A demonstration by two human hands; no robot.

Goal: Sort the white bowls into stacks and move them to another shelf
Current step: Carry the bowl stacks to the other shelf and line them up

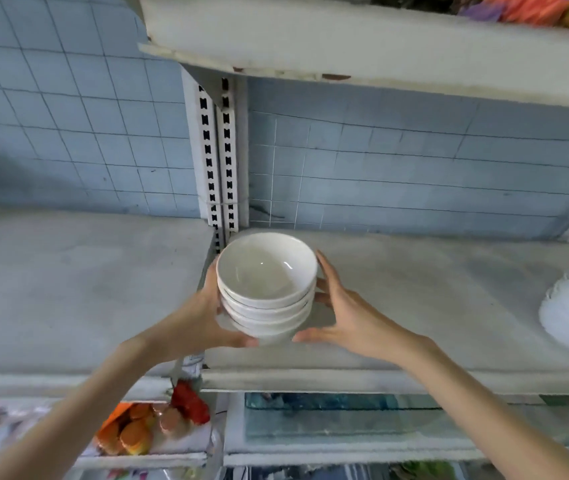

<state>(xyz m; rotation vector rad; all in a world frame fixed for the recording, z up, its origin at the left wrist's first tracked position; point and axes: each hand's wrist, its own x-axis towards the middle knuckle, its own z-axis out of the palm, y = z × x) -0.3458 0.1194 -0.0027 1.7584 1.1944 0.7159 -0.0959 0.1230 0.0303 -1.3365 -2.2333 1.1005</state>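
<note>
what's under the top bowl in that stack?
Nested white bowls, about three; only their outer rims show, their insides covered by the top bowl. Left hand grips them, right hand touches. Whether the lowest rests on the shelf can't be seen.

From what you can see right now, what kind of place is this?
Probably a shop or storeroom: slotted shelf uprights, a stack of white bowls held over a long shelf, packaged goods below.
</note>
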